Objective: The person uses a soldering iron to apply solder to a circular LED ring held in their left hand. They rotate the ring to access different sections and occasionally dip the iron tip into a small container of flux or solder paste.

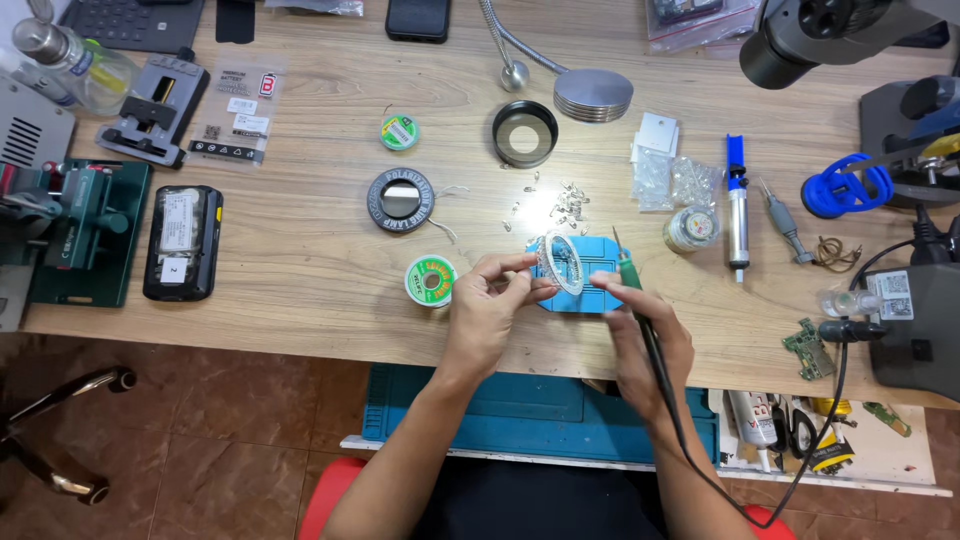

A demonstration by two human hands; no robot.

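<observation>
Two hands work over the wooden table (320,240) as I watch from above. My left hand (487,305) has its thumb and fingers pinched closed on a small white ring-shaped part (560,262), which it holds tilted just above a blue holder (592,285) that lies near the table's front edge. My right hand (650,345) is wrapped shut around a green-handled soldering iron (634,290), held like a pen, with its tip close beside the ring part; I cannot tell whether tip and part touch. The iron's black cable (800,470) runs off to the right towards a dark station (915,320). Just left of the left hand sits a green solder-wick spool (430,281), and behind it a black round ring (400,200). Small metal bits (568,203) lie scattered just behind the holder. A black phone-like device (182,242) lies well to the left.
</observation>
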